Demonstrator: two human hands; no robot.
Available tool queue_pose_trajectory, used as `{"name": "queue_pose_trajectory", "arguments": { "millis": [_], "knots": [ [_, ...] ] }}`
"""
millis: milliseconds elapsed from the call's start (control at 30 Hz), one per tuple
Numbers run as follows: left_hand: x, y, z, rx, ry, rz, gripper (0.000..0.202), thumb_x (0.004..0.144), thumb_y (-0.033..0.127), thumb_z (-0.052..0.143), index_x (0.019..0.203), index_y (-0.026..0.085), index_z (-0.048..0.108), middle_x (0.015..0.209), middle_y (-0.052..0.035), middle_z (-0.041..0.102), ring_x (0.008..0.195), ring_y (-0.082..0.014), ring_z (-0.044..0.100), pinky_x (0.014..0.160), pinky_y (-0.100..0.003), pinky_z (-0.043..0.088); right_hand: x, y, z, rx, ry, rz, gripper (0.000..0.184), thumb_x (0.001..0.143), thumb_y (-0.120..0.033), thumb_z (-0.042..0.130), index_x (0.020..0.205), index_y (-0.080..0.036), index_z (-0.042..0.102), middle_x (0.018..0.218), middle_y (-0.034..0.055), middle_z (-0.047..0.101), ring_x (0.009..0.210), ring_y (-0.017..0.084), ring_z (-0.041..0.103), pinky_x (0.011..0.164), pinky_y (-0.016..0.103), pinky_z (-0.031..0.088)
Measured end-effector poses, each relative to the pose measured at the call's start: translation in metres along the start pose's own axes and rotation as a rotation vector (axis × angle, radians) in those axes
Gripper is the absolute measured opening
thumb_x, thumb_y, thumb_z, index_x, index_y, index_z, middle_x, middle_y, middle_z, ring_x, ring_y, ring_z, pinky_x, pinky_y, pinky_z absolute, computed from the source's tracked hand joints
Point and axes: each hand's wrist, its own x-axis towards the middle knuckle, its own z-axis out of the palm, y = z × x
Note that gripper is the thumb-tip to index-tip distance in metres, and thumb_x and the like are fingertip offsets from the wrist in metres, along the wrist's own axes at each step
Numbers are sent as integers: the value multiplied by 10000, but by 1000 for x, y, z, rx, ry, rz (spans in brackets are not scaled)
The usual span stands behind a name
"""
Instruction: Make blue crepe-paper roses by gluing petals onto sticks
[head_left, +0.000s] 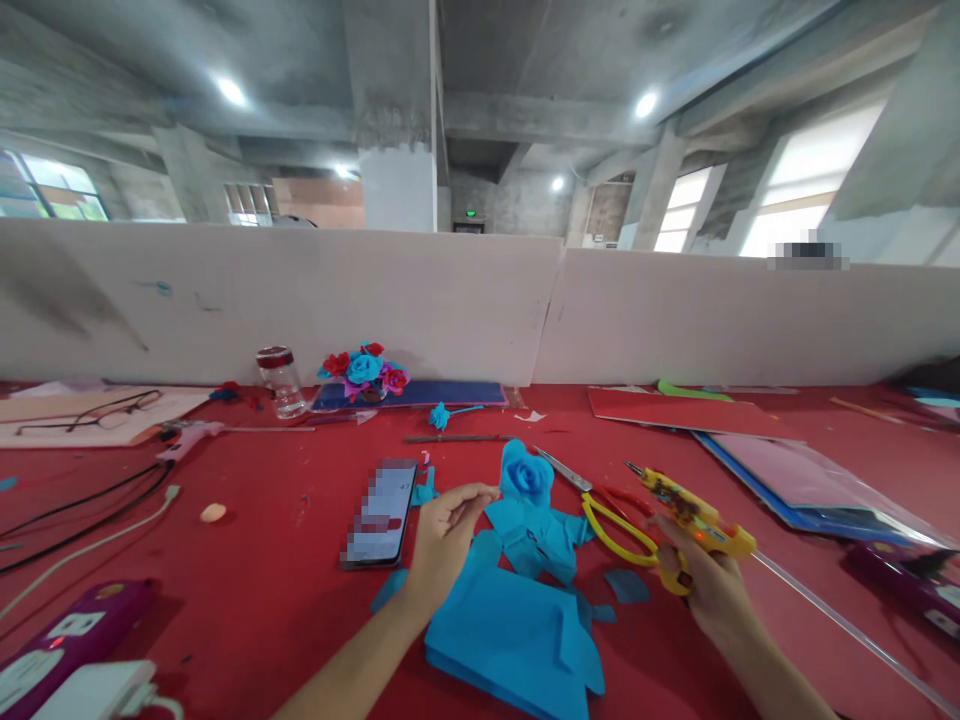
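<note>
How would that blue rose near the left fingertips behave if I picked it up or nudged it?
The blue rose would probably feel light, as its petals look thin. Its loosely curled centre might crush if squeezed. The flared outer petals make rolling unlikely.

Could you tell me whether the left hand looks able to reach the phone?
Probably yes: the phone lies beside the left hand, with only a small blue piece visible between them, though the fingertips are at the blue rose.
</note>
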Motion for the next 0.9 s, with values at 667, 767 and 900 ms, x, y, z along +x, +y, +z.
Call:
{"name": "queue_pose_trajectory", "arguments": {
  "millis": [667,767,900],
  "knots": [
    [-10,17,4,-242,-330,349,192,840,255,525,780,197,698,781,-45,718,768,-190,664,934,-425,427,-2,1,-4,42,-1,28,300,553,-366,778,685,-142,628,418,-68,404,391,47,310,339,172,250],
    [-10,14,3,-203,-374,373,210,855,215,499,800,198,701,805,-61,717,782,-184,659,947,-427,410,-1,1,-4,39,0,2,303,552,-384,776,630,-137,619,407,-62,405,392,46,321,353,175,270],
    [-10,13,3,-174,-397,420,227,864,232,486,805,198,703,775,-75,715,762,-180,654,911,-410,428,0,2,-4,41,-11,-3,324,552,-406,773,670,-136,638,384,-66,396,384,48,312,344,176,245]
  ]
}}
